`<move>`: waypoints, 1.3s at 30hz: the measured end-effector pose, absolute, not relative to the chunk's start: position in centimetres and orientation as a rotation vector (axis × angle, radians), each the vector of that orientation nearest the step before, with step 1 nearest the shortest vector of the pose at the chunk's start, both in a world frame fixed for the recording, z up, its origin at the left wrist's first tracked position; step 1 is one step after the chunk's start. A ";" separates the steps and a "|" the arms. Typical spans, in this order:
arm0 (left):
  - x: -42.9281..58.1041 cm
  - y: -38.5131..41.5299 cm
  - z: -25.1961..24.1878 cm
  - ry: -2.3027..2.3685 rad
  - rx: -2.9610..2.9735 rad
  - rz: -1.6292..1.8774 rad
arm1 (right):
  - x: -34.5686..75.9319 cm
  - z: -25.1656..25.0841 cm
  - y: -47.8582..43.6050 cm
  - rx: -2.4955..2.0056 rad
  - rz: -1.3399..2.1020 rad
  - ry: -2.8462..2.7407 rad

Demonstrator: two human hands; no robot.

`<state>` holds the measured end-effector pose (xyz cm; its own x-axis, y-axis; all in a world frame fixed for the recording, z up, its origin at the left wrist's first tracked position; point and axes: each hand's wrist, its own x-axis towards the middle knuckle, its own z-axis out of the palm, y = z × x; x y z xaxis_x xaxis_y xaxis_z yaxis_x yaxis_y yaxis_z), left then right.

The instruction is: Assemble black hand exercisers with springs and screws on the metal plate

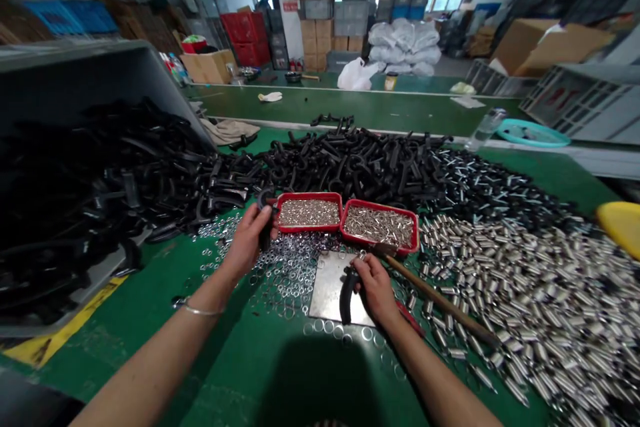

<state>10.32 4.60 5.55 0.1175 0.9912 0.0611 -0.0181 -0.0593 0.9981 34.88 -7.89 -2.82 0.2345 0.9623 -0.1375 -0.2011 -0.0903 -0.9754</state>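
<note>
My left hand [244, 241] is closed around a black curved handle [265, 235], beside the left red tray [310, 195] of tiny metal parts. In my right hand [379, 288] is another black curved handle [347, 301], gripped near its upper end above a flat metal plate [323, 290]. My right fingertips hide part of that upper end. A second red tray [417, 237], filled with small metal pins, stands just beyond the plate. Loose metal rings [290, 273] lie between my hands. A hammer [445, 303] with a wooden handle rests to the right of my right hand.
Black handles [350, 160] are heaped behind the trays and in a tipped grey bin [160, 80] on the left. Metal springs or cylinders [500, 280] cover the right side, below black bolt-like parts [500, 180]. A clear bottle [486, 128] stands near a turquoise dish [555, 138].
</note>
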 end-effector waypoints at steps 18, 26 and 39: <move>19.2 -6.6 1.5 1.034 1.218 0.629 | 36.4 1.7 -9.3 -1.592 0.873 -1.471; 20.1 -6.7 2.7 1.041 1.410 0.584 | 36.3 1.8 -9.3 -1.531 0.772 -1.563; 17.2 -7.9 3.8 1.148 2.237 0.193 | 36.3 4.2 -12.5 -1.420 1.060 -1.649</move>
<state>17.16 -7.88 3.77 0.6135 0.7770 -0.1412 0.6879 -0.4380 0.5787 36.26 -12.51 4.25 -0.1489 0.9889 0.0000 0.4105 0.0618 -0.9097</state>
